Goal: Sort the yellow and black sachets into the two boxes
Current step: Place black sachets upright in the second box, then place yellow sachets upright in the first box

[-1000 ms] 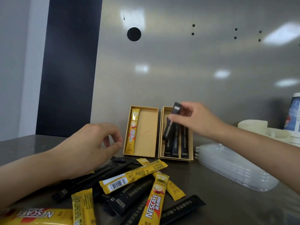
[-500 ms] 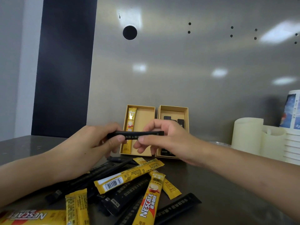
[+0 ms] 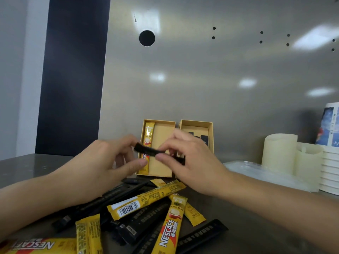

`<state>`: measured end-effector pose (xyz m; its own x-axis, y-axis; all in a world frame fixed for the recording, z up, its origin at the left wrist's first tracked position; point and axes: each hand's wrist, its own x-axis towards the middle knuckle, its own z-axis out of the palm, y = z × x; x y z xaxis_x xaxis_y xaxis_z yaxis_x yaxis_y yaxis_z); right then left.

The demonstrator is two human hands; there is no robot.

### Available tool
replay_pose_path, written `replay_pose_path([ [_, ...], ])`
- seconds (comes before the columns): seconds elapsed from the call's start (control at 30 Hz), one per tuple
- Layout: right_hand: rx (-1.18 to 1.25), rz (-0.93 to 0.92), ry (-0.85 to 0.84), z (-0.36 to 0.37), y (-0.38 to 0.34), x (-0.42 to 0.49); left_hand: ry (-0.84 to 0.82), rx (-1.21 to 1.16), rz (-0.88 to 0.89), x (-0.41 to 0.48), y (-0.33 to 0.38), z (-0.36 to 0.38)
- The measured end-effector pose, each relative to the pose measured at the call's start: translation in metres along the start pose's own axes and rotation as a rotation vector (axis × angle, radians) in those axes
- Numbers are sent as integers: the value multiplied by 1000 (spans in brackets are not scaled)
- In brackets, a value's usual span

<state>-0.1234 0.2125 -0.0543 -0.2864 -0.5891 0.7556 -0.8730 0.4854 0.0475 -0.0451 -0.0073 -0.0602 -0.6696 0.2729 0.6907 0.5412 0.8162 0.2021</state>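
Black sachet [image 3: 148, 151]: up in the air between both hands on my feed, lying roughly level, in front of the left box.
Right hand [image 3: 190, 162]: it has the sachet pinched, thumb underneath and fingers curled over the top of its right half.
Left hand [image 3: 102, 167]: fingertips are curled at the sachet's left end, with the thumb stuck out below and clear of it. I can't tell whether those fingers really grip.
Left box [image 3: 164, 136]: open on the counter against the steel wall, with one yellow sachet [image 3: 149, 133] lying along its left side.
Right box [image 3: 196, 125]: just beside the left one, with dark sachets [image 3: 204, 139] inside, mostly hidden behind the right hand.
Pile [image 3: 128, 208]: yellow and black sticks lie crisscrossed on the counter [image 3: 27, 167], near me and below the hands.
Far right: I see a cream tub [image 3: 278, 151], stacked paper cups [image 3: 330, 171] and clear lids [image 3: 256, 171].
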Motion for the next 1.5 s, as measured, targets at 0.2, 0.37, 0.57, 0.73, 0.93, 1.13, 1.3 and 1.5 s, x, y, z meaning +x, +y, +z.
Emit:
replay_pose_path([
  [0.2, 71, 320, 133, -29, 38, 16, 48, 71, -40, 0, 0, -3],
  [0.37, 207, 606, -101, -34, 58, 20, 61, 81, -87, 1, -3, -4],
  [0.57, 254, 655, -182, -29, 53, 18, 31, 92, -90, 0, -3, -3],
  [0.73, 277, 675, -154, -17, 51, 11, 21, 103, -108, 0, -4, -2],
  [0.93, 135, 619, -59, -11, 55, 8, 9, 107, -106, 0, -3, -3],
  [1.13, 137, 579, 1, -3, 54, 5, 1, 112, -99, 0, -2, -4],
  [1.3, 56, 507, -26, 2, 56, 3, -8, 120, -88, 0, -3, -4],
  [1.5, -120, 367, -19, 3, 61, 1, -10, 131, -88, 0, -5, -4],
])
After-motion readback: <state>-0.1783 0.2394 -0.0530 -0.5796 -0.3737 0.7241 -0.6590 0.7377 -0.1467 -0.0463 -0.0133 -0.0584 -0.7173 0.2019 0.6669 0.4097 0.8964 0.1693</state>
